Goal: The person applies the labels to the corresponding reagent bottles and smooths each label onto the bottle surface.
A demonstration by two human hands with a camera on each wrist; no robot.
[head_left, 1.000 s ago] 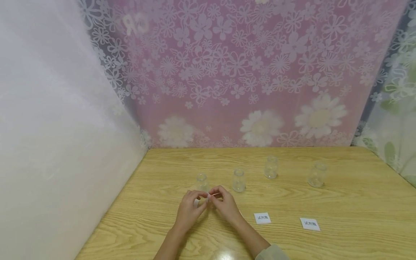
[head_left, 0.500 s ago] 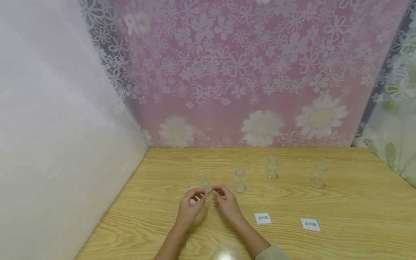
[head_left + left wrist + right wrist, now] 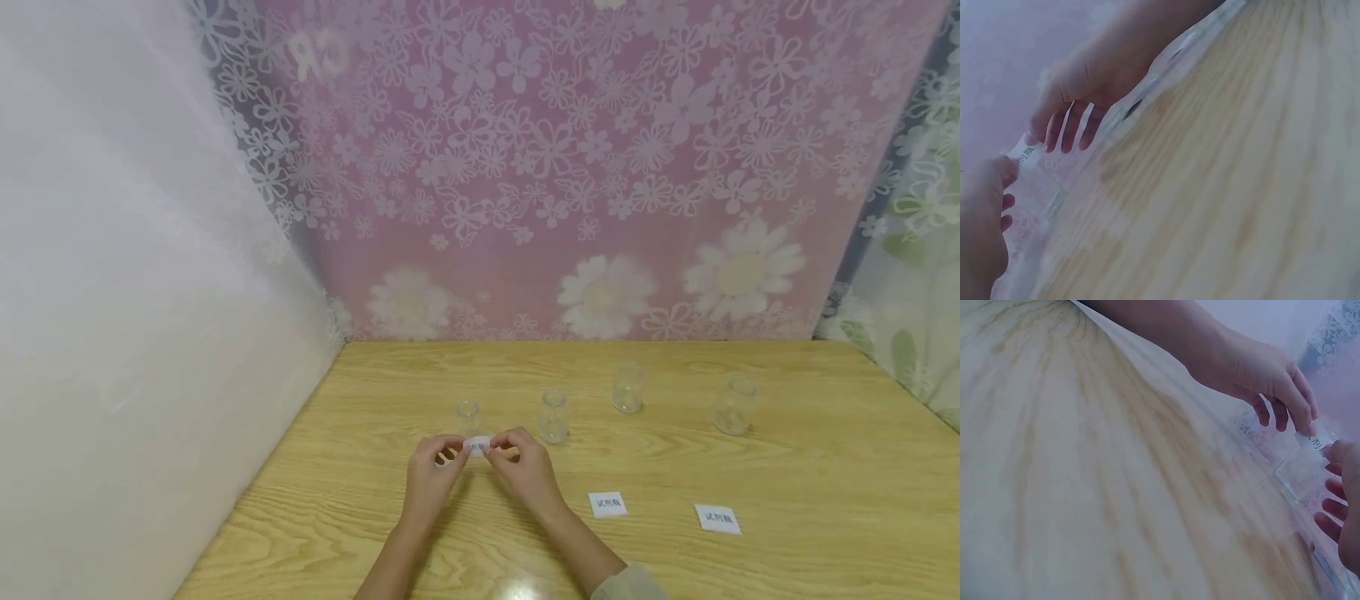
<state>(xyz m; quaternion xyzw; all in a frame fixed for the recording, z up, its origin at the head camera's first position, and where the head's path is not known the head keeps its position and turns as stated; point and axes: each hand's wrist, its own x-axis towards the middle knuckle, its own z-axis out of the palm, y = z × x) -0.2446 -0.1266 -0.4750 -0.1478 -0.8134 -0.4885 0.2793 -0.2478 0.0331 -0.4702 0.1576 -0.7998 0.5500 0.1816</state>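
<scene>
Lower centre of the head view: a person's two bare hands meet over a wooden table [image 3: 337, 492]. The left hand [image 3: 435, 468] pinches one end of a small white printed label [image 3: 477, 447] between finger and thumb; the right hand [image 3: 527, 467] pinches the other end. The label's long axis runs left to right between the fingertips, its printed face toward the viewer and its upper edge slightly bowed.

The key relation, as it appears: a clear glass jar [image 3: 468, 409] stands upright directly beyond the label, partly hidden by it and the fingers. The jar's mouth sits a little left of the label's middle, so the left fingertips look slightly nearer. Whether label and jar touch cannot be told.

Farther out, a second jar [image 3: 553, 423] stands just right of and beyond the right hand, with a third jar [image 3: 627, 392] and a fourth jar [image 3: 734, 410] toward centre right. Two more labels lie flat at lower right: a nearer label [image 3: 607, 505] and a farther label [image 3: 717, 518]. A pink flowered backdrop [image 3: 480, 192] fills the upper frame.
</scene>
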